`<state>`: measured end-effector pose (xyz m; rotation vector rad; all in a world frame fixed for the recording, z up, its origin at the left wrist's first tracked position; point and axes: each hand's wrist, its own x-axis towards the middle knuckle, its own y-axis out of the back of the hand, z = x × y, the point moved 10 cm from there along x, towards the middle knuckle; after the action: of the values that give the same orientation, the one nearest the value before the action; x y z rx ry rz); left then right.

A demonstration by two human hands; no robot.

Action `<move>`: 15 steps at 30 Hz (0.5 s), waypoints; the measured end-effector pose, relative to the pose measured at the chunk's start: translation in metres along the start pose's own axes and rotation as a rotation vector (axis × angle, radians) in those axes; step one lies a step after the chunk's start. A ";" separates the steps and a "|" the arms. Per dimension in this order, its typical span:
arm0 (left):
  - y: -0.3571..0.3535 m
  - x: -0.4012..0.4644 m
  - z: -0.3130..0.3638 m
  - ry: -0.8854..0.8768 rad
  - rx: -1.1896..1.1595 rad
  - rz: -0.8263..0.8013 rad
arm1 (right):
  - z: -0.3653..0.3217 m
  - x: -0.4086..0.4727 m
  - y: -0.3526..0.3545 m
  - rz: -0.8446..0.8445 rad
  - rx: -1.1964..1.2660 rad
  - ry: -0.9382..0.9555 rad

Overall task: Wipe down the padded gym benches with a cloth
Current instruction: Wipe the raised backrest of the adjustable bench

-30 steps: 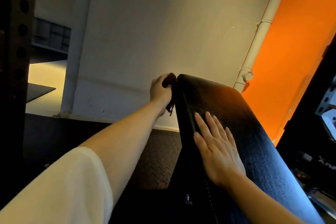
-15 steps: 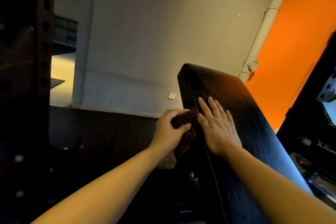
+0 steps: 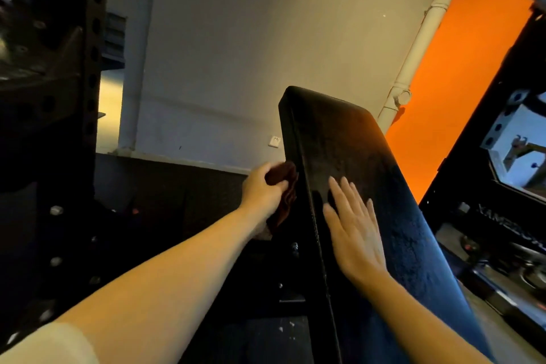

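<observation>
Padding of the black inclined bench [image 3: 369, 162] rises toward the pale wall [image 3: 251, 38]; right hand [image 3: 356, 233] lies flat on its face, fingers straight; left hand [image 3: 261, 192] pinches a dark red cloth [image 3: 285, 186] against the pad's left side edge

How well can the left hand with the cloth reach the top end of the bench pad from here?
Probably yes. The left hand holds the cloth against the pad's side edge, and nothing blocks that edge up to the top. The right hand lies flat on the face, off that path.
</observation>
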<state>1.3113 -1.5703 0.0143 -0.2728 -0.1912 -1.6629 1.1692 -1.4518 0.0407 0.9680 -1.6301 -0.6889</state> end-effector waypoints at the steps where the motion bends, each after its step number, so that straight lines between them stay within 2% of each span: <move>1: -0.008 0.002 0.003 -0.004 -0.018 -0.003 | 0.007 -0.015 -0.010 -0.037 -0.082 -0.001; 7: -0.017 -0.010 -0.004 -0.067 0.054 0.040 | 0.016 -0.007 -0.022 -0.086 -0.209 -0.010; 11: -0.021 -0.040 -0.029 0.021 0.153 -0.206 | 0.020 -0.010 -0.025 -0.137 -0.205 -0.019; 12: -0.019 -0.041 -0.030 0.026 0.174 -0.221 | 0.020 -0.010 -0.025 -0.140 -0.202 -0.020; 15: -0.005 -0.018 -0.009 -0.033 0.122 0.001 | 0.019 -0.010 -0.024 -0.126 -0.201 -0.014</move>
<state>1.3070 -1.5555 0.0003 -0.2083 -0.3162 -1.6399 1.1575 -1.4560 0.0105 0.9258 -1.4885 -0.9291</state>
